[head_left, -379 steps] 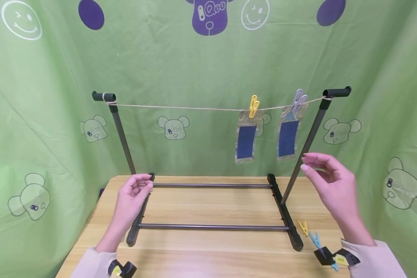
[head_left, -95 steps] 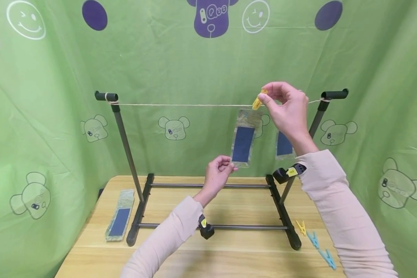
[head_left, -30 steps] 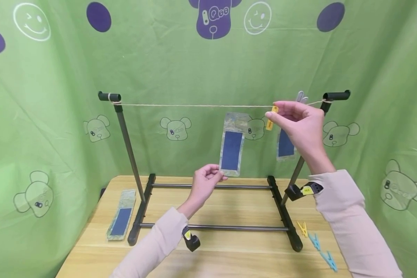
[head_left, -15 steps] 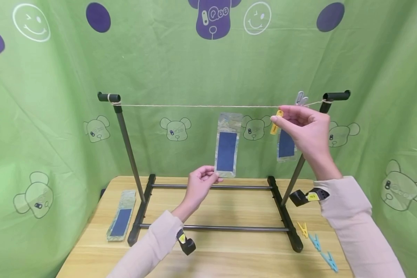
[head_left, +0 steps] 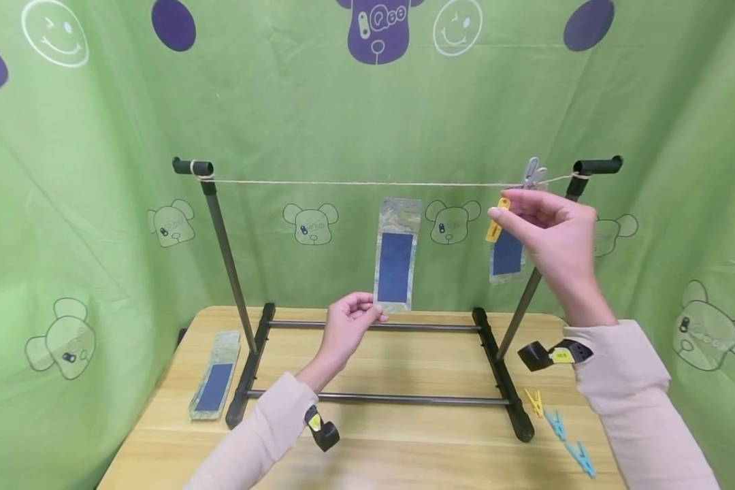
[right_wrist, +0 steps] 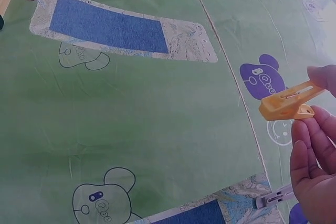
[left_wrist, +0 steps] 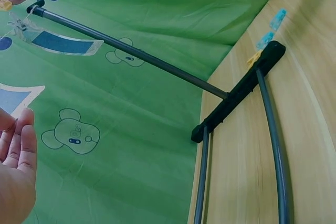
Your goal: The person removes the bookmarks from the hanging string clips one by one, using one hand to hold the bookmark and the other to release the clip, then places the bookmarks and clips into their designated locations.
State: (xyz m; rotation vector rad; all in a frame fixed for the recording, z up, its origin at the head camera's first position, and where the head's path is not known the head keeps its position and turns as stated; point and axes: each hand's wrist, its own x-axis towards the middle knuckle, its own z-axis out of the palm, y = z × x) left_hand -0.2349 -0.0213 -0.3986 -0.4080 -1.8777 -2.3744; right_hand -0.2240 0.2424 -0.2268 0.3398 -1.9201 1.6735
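Note:
My left hand [head_left: 346, 330] pinches the lower left corner of a patterned card with a dark blue panel [head_left: 395, 265], holding it upright just below the string [head_left: 343, 183]. In the right wrist view this card [right_wrist: 110, 24] bows slightly, its top end apart from the string. My right hand [head_left: 554, 238] pinches a yellow clothespin [head_left: 497, 221] by its handles, below the string's right part. Partly hidden behind that hand, a second such card [head_left: 506, 258] hangs from the string by a grey clothespin [head_left: 531, 175].
The string runs between two posts of a black rack [head_left: 220, 252] standing on a wooden table [head_left: 367, 442]. A third card [head_left: 214, 384] lies left of the rack. One yellow clothespin [head_left: 535, 403] and two blue clothespins [head_left: 555, 425] lie at its right foot. Green curtains surround the table.
The card hung clipped on the string 12.6 s ago, with both hands empty. Since 3.2 s ago it has moved left and down, off the string; the right hand with the clothespin has moved right and lower.

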